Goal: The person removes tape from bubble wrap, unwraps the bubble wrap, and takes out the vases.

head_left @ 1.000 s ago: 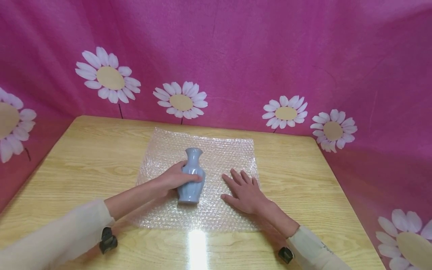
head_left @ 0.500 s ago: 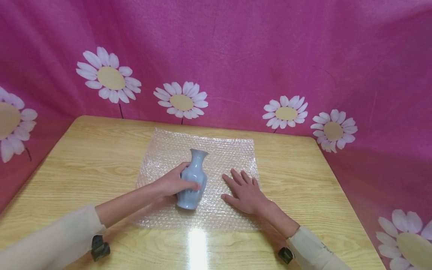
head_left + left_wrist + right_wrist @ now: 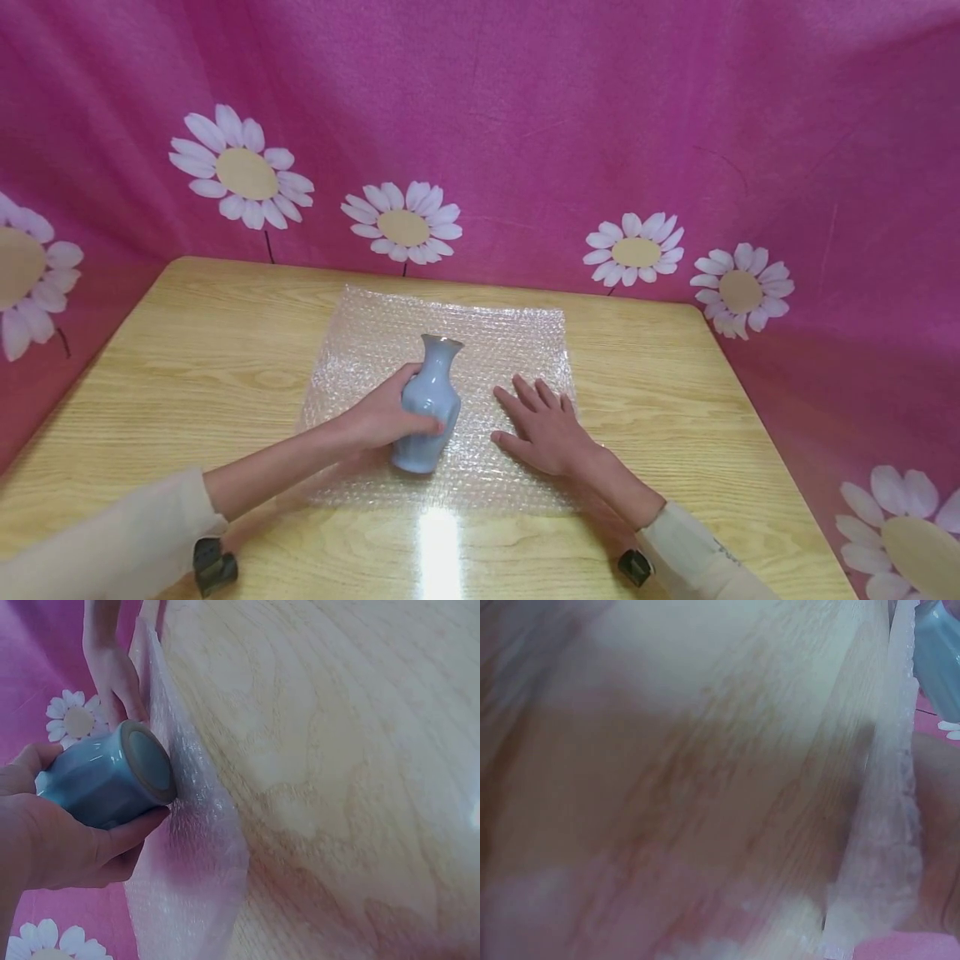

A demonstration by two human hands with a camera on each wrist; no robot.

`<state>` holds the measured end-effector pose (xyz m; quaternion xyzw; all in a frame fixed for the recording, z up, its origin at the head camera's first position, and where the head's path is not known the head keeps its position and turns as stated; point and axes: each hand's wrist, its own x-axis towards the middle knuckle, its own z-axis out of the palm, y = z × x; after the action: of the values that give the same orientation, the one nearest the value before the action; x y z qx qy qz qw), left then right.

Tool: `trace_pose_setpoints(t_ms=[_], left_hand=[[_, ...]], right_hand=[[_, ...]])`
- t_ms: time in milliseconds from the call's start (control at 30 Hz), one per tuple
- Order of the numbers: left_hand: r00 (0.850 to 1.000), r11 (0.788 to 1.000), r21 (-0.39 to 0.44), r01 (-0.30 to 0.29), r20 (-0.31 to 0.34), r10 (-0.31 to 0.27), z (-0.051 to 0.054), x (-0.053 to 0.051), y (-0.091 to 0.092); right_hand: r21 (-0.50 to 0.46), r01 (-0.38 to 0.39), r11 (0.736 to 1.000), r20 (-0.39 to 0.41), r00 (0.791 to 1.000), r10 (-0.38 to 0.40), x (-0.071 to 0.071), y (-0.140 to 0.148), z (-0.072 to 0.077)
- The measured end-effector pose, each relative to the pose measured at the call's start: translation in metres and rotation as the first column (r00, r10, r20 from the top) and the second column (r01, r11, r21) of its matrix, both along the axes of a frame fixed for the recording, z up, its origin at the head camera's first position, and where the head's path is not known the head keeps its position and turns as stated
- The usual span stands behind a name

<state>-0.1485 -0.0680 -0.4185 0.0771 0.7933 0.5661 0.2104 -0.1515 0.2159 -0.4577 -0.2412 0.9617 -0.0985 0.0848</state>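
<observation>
A glossy pale-blue vase (image 3: 435, 392) with a flared neck is held in my left hand (image 3: 386, 412), the thumb across its front and the fingers behind its far side. It leans slightly, neck to the upper right, over the sheet of bubble wrap (image 3: 495, 350). In the left wrist view, the round base of the vase (image 3: 150, 760) faces the camera, and its lower edge is close to the wrap; whether they touch is unclear. My right hand (image 3: 547, 433) lies flat with spread fingers on the right part of the bubble wrap.
Under the wrap is a light wood-grain table (image 3: 645, 375). A magenta curtain (image 3: 517, 125) printed with white daisies stands behind it and along both sides. A black wrist camera (image 3: 213, 567) hangs below the left sleeve, another black camera (image 3: 635, 567) below the right.
My left hand has drawn the vase a little toward me and tipped it more upright, its neck shifting right and its rim coming into sight. My right hand has stayed in place.
</observation>
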Motion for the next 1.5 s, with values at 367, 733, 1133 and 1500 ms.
trace_pose_setpoints(t_ms=[367,733,1133,1500], left_hand=[[0.998,0.999,0.004,0.045,-0.036,-0.045,0.006,0.003,-0.002],[0.998,0.999,0.009,0.041,-0.055,-0.041,0.010,-0.001,-0.007],[0.994,0.999,0.030,-0.011,-0.110,0.015,0.016,-0.013,-0.016],[0.986,0.997,0.027,-0.077,-0.146,0.080,0.014,-0.023,-0.027]], right_hand=[[0.000,0.000,1.000,0.002,1.000,0.000,-0.001,0.000,0.001],[0.010,0.004,1.000,-0.006,1.000,-0.004,-0.001,-0.002,0.002],[0.006,-0.003,1.000,0.002,1.000,0.003,0.000,-0.001,0.001],[0.014,-0.005,1.000,0.003,1.000,0.005,-0.001,0.000,-0.001]])
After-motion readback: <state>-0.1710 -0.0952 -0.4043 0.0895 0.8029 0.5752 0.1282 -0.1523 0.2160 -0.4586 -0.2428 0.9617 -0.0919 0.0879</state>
